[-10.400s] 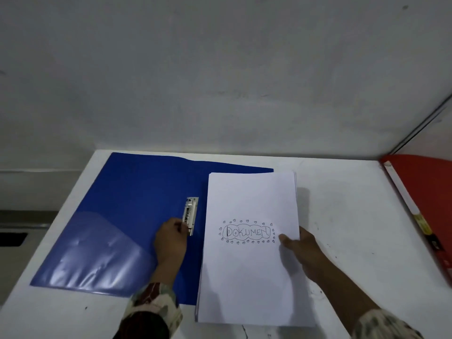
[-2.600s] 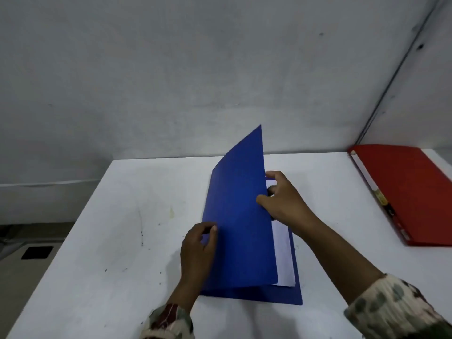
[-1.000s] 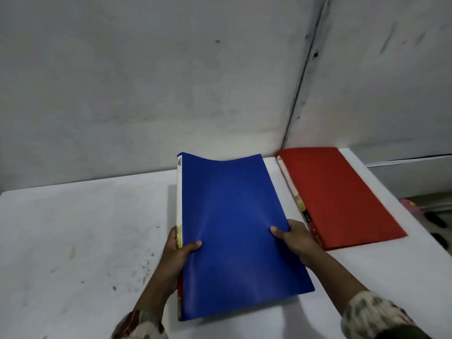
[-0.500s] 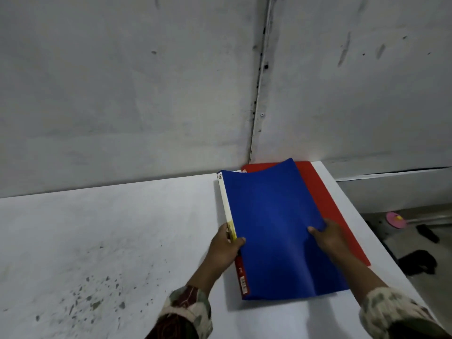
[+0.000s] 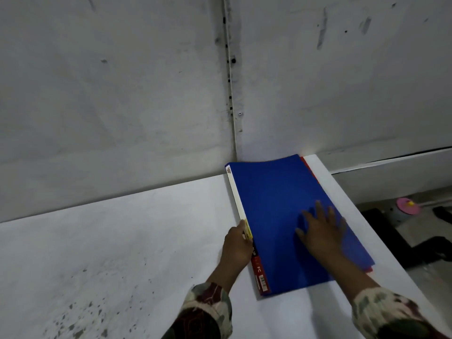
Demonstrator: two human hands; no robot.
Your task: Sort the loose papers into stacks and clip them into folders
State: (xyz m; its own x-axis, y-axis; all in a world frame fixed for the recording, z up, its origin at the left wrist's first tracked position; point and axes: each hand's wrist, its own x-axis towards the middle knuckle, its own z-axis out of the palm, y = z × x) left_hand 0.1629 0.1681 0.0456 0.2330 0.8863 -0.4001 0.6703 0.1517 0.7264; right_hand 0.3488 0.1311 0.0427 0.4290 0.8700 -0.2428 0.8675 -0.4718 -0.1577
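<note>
Lying now atop the red folder [image 5: 305,160], blue folder [image 5: 276,209].

The flat red plastic folder [image 5: 304,160] lies almost wholly hidden under the closed blue plastic folder [image 5: 274,206]. The right hand [image 5: 320,232] is motion-blurred. Both patterned sleeves [image 5: 203,311] run off the near edge.

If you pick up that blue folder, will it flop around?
Probably a bit: the blue folder has a thin cover whose far edge curves up. Its smooth cover lies on the red folder, so it may slide. The right hand presses it flat.
</note>
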